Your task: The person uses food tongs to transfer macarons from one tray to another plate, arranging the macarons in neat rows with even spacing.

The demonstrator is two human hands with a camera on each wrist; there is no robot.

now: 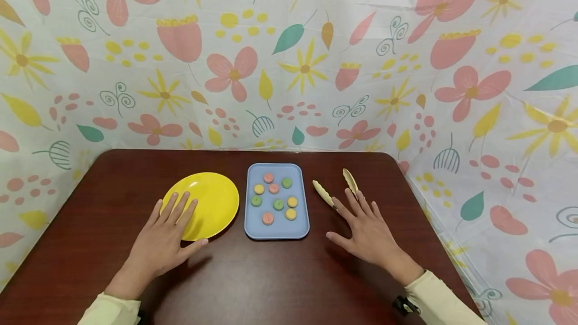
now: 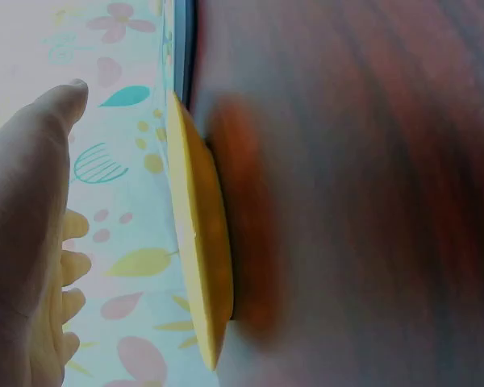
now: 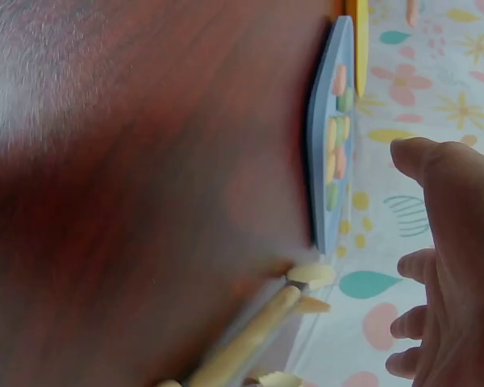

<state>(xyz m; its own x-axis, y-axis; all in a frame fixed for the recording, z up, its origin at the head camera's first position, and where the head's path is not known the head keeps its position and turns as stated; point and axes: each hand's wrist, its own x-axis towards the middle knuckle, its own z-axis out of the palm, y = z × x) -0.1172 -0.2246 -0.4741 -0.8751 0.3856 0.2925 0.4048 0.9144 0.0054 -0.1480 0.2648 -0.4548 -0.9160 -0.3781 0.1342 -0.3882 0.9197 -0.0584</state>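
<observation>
Yellow plate: lies on the table left of the tray, towards the far left corner; its face is bare where it shows, and the left fingers cover part of its left side in the head view.
Blue tray: between plate and tongs, its short end near the table's far edge, touching neither.
Discs on the tray: nine small round ones, three pink, three green, three yellow, scattered singly or close together.
Tongs: right of the tray, towards the far right corner, cream tips parted and pointing to the far edge; the right hand hides their rear part from the head camera.
Left hand: palm down, fingers extended, thumb held out, holding nothing; the left wrist view shows it raised clear of the plate.
Right hand: fingers and thumb spread, gripping nothing, raised above the tongs and apart from them.
Table: dark reddish-brown, glossy.
Backdrop: white cloth with flowers and leaves, beyond the far edge.
</observation>
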